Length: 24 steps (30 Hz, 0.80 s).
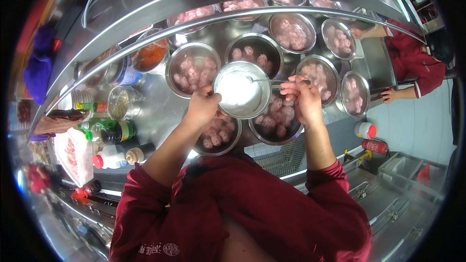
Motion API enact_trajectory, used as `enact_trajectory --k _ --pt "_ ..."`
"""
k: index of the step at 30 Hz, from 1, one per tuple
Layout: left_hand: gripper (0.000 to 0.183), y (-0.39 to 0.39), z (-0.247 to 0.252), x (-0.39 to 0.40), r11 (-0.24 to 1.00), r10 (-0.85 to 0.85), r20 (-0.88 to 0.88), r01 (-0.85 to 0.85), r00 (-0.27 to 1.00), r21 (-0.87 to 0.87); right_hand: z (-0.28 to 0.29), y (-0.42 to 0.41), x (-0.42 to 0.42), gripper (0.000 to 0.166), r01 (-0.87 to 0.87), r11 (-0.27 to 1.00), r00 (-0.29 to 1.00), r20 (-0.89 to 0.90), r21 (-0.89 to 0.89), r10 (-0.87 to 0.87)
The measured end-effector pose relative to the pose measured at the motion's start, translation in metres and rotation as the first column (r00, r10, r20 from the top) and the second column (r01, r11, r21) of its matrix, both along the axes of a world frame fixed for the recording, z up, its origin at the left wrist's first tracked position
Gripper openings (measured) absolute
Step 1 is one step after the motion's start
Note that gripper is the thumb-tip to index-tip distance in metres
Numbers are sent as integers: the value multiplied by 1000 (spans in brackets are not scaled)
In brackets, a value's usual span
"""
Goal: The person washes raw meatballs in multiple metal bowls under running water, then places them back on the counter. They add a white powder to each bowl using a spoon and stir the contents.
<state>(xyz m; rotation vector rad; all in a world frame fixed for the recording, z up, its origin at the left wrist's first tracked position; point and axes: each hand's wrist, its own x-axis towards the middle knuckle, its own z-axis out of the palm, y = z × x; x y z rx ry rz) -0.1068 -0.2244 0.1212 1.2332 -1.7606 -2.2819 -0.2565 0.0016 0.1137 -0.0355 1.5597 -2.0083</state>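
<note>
My left hand [202, 106] grips the rim of a round steel bowl [238, 94] of white powder, held above several larger steel bowls. In my right hand [303, 98] is the handle of a small metal spoon [269, 80], its tip over the powder. Beneath are a bowl of raw pink meatballs [276, 116] at the right and another bowl of meatballs [218, 131] at the left, partly hidden by my left hand and the held bowl. Beyond the powder bowl stand a third bowl of meatballs [193, 72] and a darker bowl [253, 54] with fewer pieces.
A steel rail [204, 20] curves across the counter's far side. Bottles [113, 133] and a white tray of meat [74, 156] crowd the left. A co-worker's hand [358, 33] is by a bowl at the right. A fire extinguisher [375, 147] lies beyond the counter.
</note>
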Motion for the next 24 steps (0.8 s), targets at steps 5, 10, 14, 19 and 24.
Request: enact_trajectory --k 5,10,14,19,24 --pt "25 -6 -8 5 995 52 29 -54 998 86 6 0 -29 27 49 996 998 -27 -72 -52" --pt "25 -13 -9 19 996 88 -6 -87 996 36 -9 3 -105 29 159 985 982 -93 -74 -165" --pt "23 -17 13 30 995 99 30 -100 995 31 -26 -10 -184 34 216 975 956 -195 -48 -221" --pt "21 -28 1 45 994 111 14 -111 994 5 -27 -43 -270 22 262 965 840 -489 -14 -235" --pt "23 -29 4 49 996 75 87 -71 993 -56 -12 -46 -258 22 516 817 429 -903 257 13"
